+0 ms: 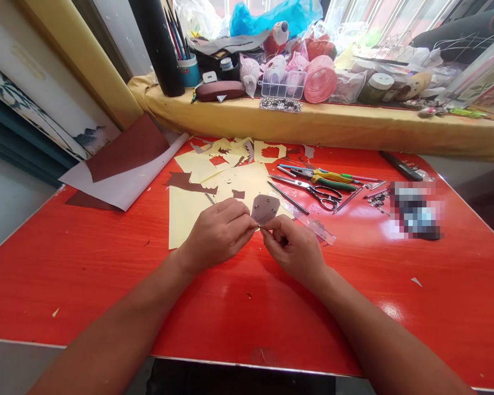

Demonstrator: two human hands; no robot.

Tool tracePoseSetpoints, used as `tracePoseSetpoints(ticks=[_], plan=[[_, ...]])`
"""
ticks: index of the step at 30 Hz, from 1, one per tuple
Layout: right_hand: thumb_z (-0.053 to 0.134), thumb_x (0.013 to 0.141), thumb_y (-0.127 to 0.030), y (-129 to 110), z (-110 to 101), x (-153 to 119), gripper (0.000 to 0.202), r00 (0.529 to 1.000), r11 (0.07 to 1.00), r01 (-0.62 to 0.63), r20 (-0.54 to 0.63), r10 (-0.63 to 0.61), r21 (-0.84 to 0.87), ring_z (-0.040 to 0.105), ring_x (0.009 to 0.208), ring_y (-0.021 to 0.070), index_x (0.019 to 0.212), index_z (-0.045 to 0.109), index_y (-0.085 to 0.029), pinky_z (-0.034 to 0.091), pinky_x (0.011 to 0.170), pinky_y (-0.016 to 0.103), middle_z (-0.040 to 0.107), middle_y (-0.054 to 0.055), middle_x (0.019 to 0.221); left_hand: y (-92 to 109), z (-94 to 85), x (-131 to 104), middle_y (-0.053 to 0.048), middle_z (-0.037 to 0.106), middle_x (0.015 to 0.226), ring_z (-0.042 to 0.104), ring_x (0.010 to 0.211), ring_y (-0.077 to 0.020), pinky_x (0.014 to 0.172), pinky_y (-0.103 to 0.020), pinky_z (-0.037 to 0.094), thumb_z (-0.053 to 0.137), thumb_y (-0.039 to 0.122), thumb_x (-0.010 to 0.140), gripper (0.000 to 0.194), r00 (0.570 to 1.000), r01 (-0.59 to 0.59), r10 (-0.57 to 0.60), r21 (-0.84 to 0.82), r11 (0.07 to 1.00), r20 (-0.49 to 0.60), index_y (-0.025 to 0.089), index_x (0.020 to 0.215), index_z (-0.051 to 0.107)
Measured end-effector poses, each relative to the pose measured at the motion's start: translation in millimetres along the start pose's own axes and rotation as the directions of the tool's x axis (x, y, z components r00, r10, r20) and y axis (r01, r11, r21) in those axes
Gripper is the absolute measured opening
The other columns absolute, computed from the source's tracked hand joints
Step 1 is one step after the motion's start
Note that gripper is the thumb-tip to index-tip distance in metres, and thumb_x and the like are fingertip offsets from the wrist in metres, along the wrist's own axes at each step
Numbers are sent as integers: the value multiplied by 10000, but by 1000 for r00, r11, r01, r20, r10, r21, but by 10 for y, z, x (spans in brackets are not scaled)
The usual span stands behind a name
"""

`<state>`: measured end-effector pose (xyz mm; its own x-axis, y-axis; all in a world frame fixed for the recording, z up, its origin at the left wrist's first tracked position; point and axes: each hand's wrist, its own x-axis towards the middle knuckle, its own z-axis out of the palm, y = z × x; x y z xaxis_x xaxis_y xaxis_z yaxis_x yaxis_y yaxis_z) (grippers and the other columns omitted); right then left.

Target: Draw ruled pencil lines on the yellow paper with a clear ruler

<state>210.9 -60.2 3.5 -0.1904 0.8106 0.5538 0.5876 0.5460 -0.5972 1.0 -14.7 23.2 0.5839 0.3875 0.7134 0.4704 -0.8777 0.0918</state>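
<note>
Between my two hands is a small brownish-grey piece of sheet material (265, 208) with several shiny metal studs in it, held up over the yellow paper. My left hand (224, 227) is closed, pinching its lower left edge. From the other side my right hand (290, 241) pinches the lower edge with thumb and forefinger. The fingertips of both hands nearly meet there, and they hide that edge. Under and behind them lie cream-yellow paper sheets (183, 219) with brown scraps (187, 181) on top. A clear ruler (319, 227) lies just right of my right hand.
Scissors (313, 189), yellow-green pliers (333, 176) and a dark pen (288, 197) lie to the right. Small metal rings (377, 200) and a blurred-out object (415, 211) are farther right. A brown sheet roll (123, 164) sits at left. A cluttered ledge (230, 118) runs along the back.
</note>
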Motion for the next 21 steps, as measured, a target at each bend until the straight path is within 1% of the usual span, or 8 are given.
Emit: tracePoseSetpoints(ticks=[5, 7, 9, 11, 15, 21], plan=[[596, 1006, -119, 0, -42, 34, 148, 990, 986, 132, -36, -136, -97, 346, 463, 97, 909, 648, -217, 264, 511, 253, 390, -97, 538, 30, -35, 15, -19, 661, 855, 610, 794, -195, 725, -334, 552, 687, 70, 980, 142, 996, -71, 74, 66, 995, -47, 202, 991, 635], [576, 1011, -112, 8, -56, 43, 163, 983, 975, 175, -35, -181, -134, 355, 460, 102, 916, 658, -216, 254, 515, 263, 415, -91, 528, 35, -40, 17, -24, 668, 857, 618, 789, -199, 715, -339, 551, 691, 62, 972, 149, 995, -81, 85, 75, 994, -49, 196, 1011, 640], [554, 1015, -109, 12, -65, 43, 178, 980, 969, 193, -23, -199, -155, 361, 457, 105, 917, 657, -216, 249, 517, 269, 432, -87, 521, 35, -41, 17, -24, 673, 858, 626, 789, -201, 717, -342, 551, 685, 62, 974, 150, 996, -80, 83, 71, 994, -40, 195, 1028, 644], [544, 1021, -125, 11, -67, 36, 171, 986, 974, 165, 8, -166, -155, 369, 456, 109, 926, 651, -219, 254, 518, 271, 444, -85, 518, 33, -42, 16, -21, 677, 861, 632, 794, -202, 726, -343, 553, 671, 72, 985, 144, 997, -71, 72, 60, 996, -17, 203, 1039, 645], [546, 1041, -192, 7, -57, 17, 136, 996, 990, 61, 66, -53, -126, 400, 465, 118, 945, 636, -229, 284, 534, 273, 476, -76, 529, 29, -48, 16, -16, 674, 866, 639, 809, -201, 731, -338, 546, 651, 83, 996, 140, 999, -51, 50, 42, 998, 14, 217, 1037, 642], [529, 1057, -199, 5, -52, 12, 135, 995, 996, 29, 98, -21, -87, 386, 452, 118, 977, 632, -232, 275, 533, 277, 454, -85, 524, 31, -50, 23, -13, 673, 870, 633, 812, -190, 748, -332, 547, 639, 90, 1011, 129, 999, -42, 41, 57, 997, 24, 218, 1023, 638]])
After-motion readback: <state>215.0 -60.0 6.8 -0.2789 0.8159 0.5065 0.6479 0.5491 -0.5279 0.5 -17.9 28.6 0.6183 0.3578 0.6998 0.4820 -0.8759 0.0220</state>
